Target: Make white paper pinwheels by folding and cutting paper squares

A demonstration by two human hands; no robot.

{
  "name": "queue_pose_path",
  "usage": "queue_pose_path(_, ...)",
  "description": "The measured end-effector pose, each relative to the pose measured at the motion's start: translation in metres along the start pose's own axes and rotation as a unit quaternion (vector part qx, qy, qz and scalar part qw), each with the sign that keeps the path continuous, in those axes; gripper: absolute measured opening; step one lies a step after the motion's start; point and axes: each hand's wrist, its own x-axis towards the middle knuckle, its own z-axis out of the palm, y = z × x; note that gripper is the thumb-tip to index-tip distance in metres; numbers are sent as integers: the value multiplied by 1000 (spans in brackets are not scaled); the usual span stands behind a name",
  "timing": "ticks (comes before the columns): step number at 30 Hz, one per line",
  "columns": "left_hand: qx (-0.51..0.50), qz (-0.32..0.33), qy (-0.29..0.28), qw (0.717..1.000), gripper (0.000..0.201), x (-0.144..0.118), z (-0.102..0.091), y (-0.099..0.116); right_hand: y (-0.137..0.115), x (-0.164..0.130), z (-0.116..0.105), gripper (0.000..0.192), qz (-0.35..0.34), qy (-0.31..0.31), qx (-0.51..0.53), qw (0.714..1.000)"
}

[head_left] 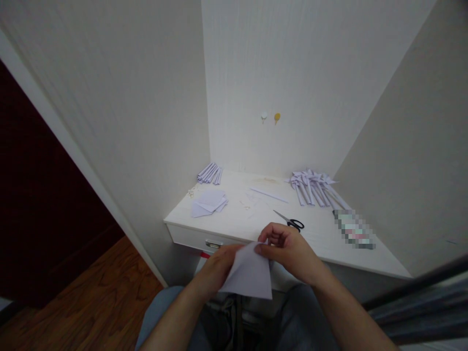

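A sheet of pale lilac paper (252, 275) is held over my lap, in front of the table edge. My left hand (219, 268) grips its left side, with the fingers partly behind the sheet. At the top right corner my right hand (285, 246) pinches the paper between thumb and fingers. Just beyond the right hand lie black-handled scissors (295, 224) on the table. A stack of loose paper sheets (209, 202) rests on the left part of the table.
The white table (248, 222) has a drawer handle (213, 244) at its front. Rolled paper tubes (209, 173) lie at the back left, and paper pinwheels on tubes (312, 185) at the back right. A thin paper strip (268, 195) and a blurred-out object (354, 229) also lie there.
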Motion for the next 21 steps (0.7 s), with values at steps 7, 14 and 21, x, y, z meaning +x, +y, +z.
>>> queue_pose_path(7, -25, 7, -88, 996, 58, 2, -13, 4, 8, 3, -7, 25, -26, 90, -21, 995)
queue_pose_path(14, 124, 47, -4, 991, 20, 0, 0, 3, 11, -6, 9, 21, -54, 108, -29, 992)
queue_pose_path(21, 148, 78, 22, 986, 23, -1, 5, -2, 17, -10, 22, 21, -27, 117, -75, 990)
